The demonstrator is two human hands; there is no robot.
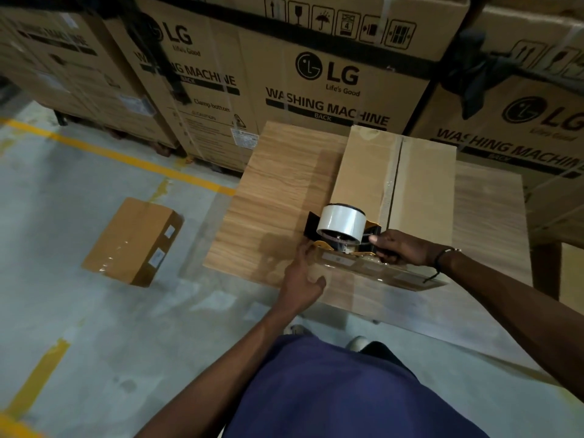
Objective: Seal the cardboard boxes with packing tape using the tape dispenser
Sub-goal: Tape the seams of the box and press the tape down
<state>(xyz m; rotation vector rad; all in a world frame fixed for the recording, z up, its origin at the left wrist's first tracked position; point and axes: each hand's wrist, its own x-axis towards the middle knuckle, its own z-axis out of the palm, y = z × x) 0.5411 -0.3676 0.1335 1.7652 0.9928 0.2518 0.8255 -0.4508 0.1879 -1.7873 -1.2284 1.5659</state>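
While my left hand braces the near corner of the cardboard box, fingers spread and pressing flat against the front face, I've got the tape dispenser parked right at the near edge of the top. That's deliberate, I'd say: the centre seam between the two flaps runs away from me, so starting at my end lets the tape go on in one pull along it. My right hand is curled tight around the dispenser's handle, thumb on top, and the clear tape roll sits just left of those fingers, touching the box. The box lies lengthwise on the wooden table, steadied so it shouldn't slide. Down on the floor to my left, a taped box sits well apart, looking finished.
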